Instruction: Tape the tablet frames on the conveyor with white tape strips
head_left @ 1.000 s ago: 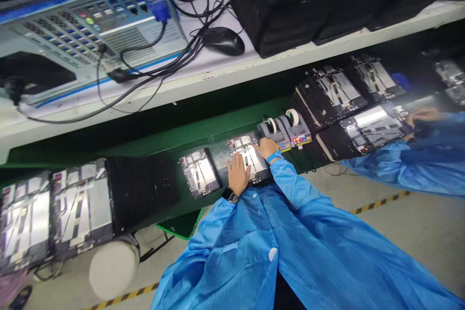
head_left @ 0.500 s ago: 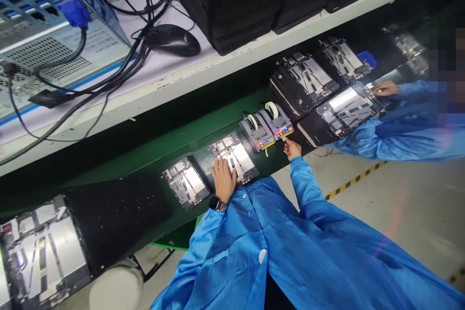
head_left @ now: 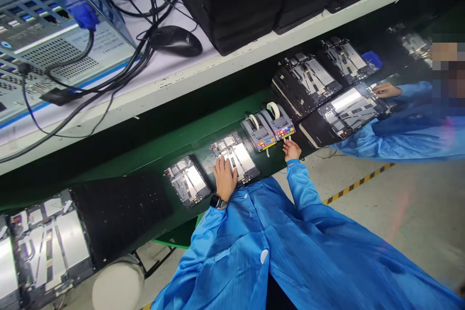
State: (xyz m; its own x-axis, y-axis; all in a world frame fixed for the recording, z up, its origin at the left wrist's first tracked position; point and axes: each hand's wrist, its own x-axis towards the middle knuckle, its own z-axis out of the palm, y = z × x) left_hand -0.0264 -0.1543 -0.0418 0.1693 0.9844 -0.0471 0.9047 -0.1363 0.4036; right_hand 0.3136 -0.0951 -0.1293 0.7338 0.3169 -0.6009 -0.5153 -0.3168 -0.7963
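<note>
We look down across a green conveyor belt (head_left: 138, 157) with a smooth, faintly glossy surface. Our left hand (head_left: 225, 179), a black watch (head_left: 217, 201) on its wrist, lies flat on a rectangular metal panel (head_left: 235, 162) near the belt's near edge, its fingers spread wide. The panel is a shallow frame of bright silvery plates crossed by dark strips. Our right hand (head_left: 292, 150), in a ribbed blue smock sleeve (head_left: 301, 189), sits at the belt's far side with its fingers drawn narrow, just beside short white tape strips (head_left: 289, 138); we cannot tell whether they pinch one.

Behind that hand stand a boxy grey tape dispenser (head_left: 258, 134) and its twin (head_left: 279, 125), each with an upright pale roll and a small colored keypad. A matching panel (head_left: 187, 180) lies just left of our hands, then a black perforated mat (head_left: 121, 218).

Farther along, a co-worker's hand (head_left: 385, 89) rests on another panel (head_left: 345, 106). Above the belt, a white shelf (head_left: 156, 85) carries a perforated computer chassis (head_left: 47, 34), tangled black cables (head_left: 119, 65), a rounded black mouse (head_left: 176, 41) and stacked black cases (head_left: 232, 0). Below, striped yellow-and-black tape (head_left: 358, 184) runs across the concrete floor (head_left: 399, 223).
</note>
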